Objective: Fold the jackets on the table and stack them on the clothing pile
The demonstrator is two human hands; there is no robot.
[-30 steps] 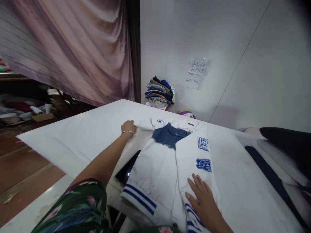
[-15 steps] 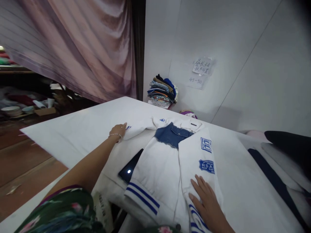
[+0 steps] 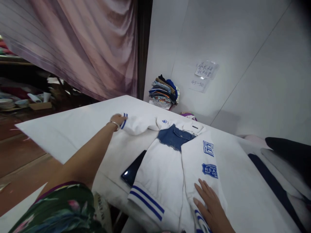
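Note:
A white jacket (image 3: 160, 168) with a denim-blue panel, blue patches and blue-striped trim lies spread on the white table (image 3: 80, 126). My left hand (image 3: 118, 120), a bracelet at its wrist, is closed on the striped cuff of the left-hand sleeve, which stretches out sideways. The other sleeve is folded down over the jacket's front. On that sleeve, just above its striped cuff, my right hand (image 3: 210, 202) rests flat with fingers spread. A dark phone (image 3: 133, 169) lies partly under the jacket's left edge.
A stack of folded clothes (image 3: 164, 91) stands at the table's back edge by the wall, with a purple and white bundle (image 3: 189, 115) beside it. Dark and grey garments (image 3: 279, 168) lie at the right. A pink curtain (image 3: 97, 48) hangs behind on the left.
My left hand has moved up and slightly left along the sleeve, and the striped cuff now shows in it. My right hand stays flat on the other sleeve. The view has shifted slightly.

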